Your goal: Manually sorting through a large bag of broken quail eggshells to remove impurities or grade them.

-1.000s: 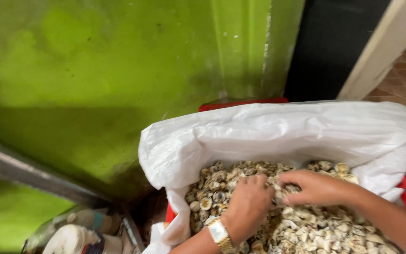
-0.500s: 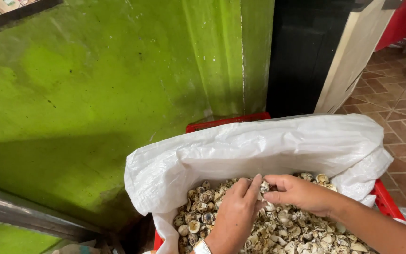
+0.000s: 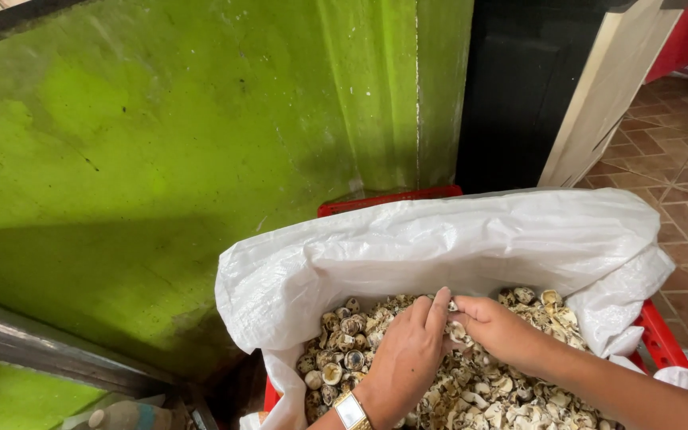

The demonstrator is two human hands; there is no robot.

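Both hands down in the heap of small pale brown shells (image 3: 519, 390), inside white woven plastic sack (image 3: 439, 247) lining red plastic crate (image 3: 662, 338), left hand (image 3: 408, 358) curled loosely over shells, gold wristwatch (image 3: 352, 412) on wrist, right hand (image 3: 491, 326) pinching one shell at fingertips, green wall (image 3: 161, 159) behind.

Can't really tell what the fingers (image 3: 439, 306) are pinching. The red crate (image 3: 661, 338) is mostly buried under the white sack (image 3: 455, 247), bottom edge chops it off.
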